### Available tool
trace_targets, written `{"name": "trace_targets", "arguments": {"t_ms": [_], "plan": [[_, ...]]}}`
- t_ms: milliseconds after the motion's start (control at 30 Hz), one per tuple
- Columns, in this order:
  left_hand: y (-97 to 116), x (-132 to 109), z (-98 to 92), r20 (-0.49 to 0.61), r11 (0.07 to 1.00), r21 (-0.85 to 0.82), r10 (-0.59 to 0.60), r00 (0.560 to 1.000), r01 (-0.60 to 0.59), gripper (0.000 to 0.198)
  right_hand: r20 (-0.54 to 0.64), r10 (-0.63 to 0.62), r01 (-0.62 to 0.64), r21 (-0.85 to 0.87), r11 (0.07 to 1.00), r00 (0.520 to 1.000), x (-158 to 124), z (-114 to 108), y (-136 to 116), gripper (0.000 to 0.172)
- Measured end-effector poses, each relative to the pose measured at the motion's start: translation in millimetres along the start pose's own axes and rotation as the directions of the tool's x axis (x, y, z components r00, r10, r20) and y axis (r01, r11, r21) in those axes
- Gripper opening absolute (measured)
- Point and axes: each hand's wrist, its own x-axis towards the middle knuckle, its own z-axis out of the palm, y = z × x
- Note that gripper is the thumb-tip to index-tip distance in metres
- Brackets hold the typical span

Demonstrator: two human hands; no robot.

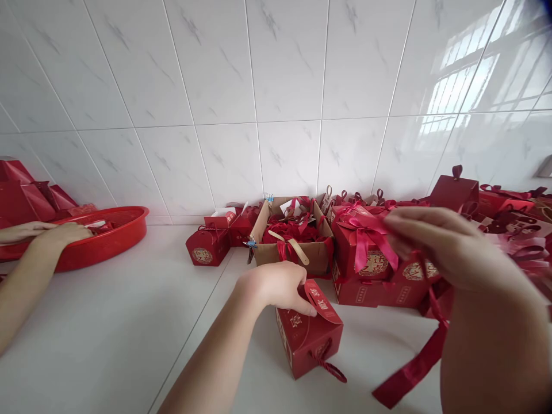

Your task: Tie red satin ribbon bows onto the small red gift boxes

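A small red gift box (308, 339) with gold lettering and a twisted red cord at its end sits on the white counter in front of me. My left hand (280, 290) is closed on its top, the thumb on the flap and the other fingers partly hidden behind. Raised at the right, my right hand (435, 241) is slightly blurred, with its fingers pinched together. From it a dark red ribbon (416, 365) hangs down toward the counter. Just behind that hand is a stack of red gift boxes (357, 287), topped by a pink-red bow (362, 227).
An open cardboard box (317, 253) full of red ribbons stands behind the gift box. Small red boxes (209, 244) are to its left, more boxes (452, 190) to the right. Another person's hands (64, 236) reach into a red basin (107, 247). A tiled wall (224, 155) closes the back.
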Motion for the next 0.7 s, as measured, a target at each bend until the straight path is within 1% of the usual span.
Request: {"name": "trace_targets", "arguments": {"t_ms": [33, 67, 100, 133, 167, 200, 233, 267, 333, 400, 533, 600, 700], "plan": [[-3, 0, -1.3, -0.003, 1.0, -0.006, 0.021, 1.0, -0.021, 0.043, 0.194, 0.05, -0.01, -0.201, 0.98, 0.98, -3, 12, 1, 0.014], [-6, -1, -2.7, -0.008, 0.999, -0.011, 0.04, 0.999, -0.04, 0.043, 0.379, 0.129, 0.016, -0.356, 0.934, 0.916, -4, 23, 2, 0.013], [-9, -3, -4.2, -0.012, 0.998, -0.013, 0.054, 0.998, -0.054, 0.043, 0.535, 0.225, 0.074, -0.48, 0.874, 0.815, -5, 32, 3, 0.016], [-11, -4, -5.7, -0.011, 0.998, -0.01, 0.061, 0.998, -0.062, 0.043, 0.642, 0.307, 0.142, -0.549, 0.823, 0.703, -4, 40, 3, 0.021], [-13, -5, -7.1, -0.004, 0.998, -0.003, 0.061, 0.998, -0.061, 0.042, 0.709, 0.371, 0.204, -0.584, 0.786, 0.6, -4, 46, 4, 0.024], [-14, -6, -8.3, 0.002, 0.998, 0.007, 0.057, 0.998, -0.057, 0.04, 0.748, 0.417, 0.253, -0.598, 0.76, 0.515, -3, 51, 5, 0.025], [-14, -7, -9.2, 0.009, 0.999, 0.017, 0.049, 0.999, -0.05, 0.037, 0.771, 0.437, 0.288, -0.597, 0.749, 0.463, -3, 55, 6, 0.026], [-15, -8, -9.9, 0.013, 0.999, 0.026, 0.043, 0.999, -0.044, 0.034, 0.785, 0.443, 0.307, -0.59, 0.747, 0.433, -3, 59, 7, 0.026], [-15, -8, -10.6, 0.016, 0.999, 0.031, 0.04, 0.999, -0.041, 0.031, 0.804, 0.448, 0.315, -0.574, 0.755, 0.392, -5, 65, 10, 0.026], [-14, -7, -10.6, 0.02, 0.998, 0.021, 0.053, 0.998, -0.053, 0.03, 0.81, 0.455, 0.301, -0.567, 0.767, 0.369, -7, 70, 13, 0.025], [-15, -6, -10.1, 0.059, 0.995, 0.012, 0.094, 0.994, -0.095, 0.024, 0.786, 0.539, 0.265, -0.612, 0.745, 0.302, -7, 78, 19, 0.023], [-16, -6, -10.1, 0.054, 0.996, 0.005, 0.094, 0.994, -0.094, 0.024, 0.786, 0.55, 0.27, -0.616, 0.74, 0.284, -5, 80, 22, 0.024], [-16, -7, -10.1, 0.034, 0.996, -0.016, 0.088, 0.996, -0.088, 0.025, 0.787, 0.544, 0.272, -0.613, 0.742, 0.29, -6, 80, 25, 0.025]]}}
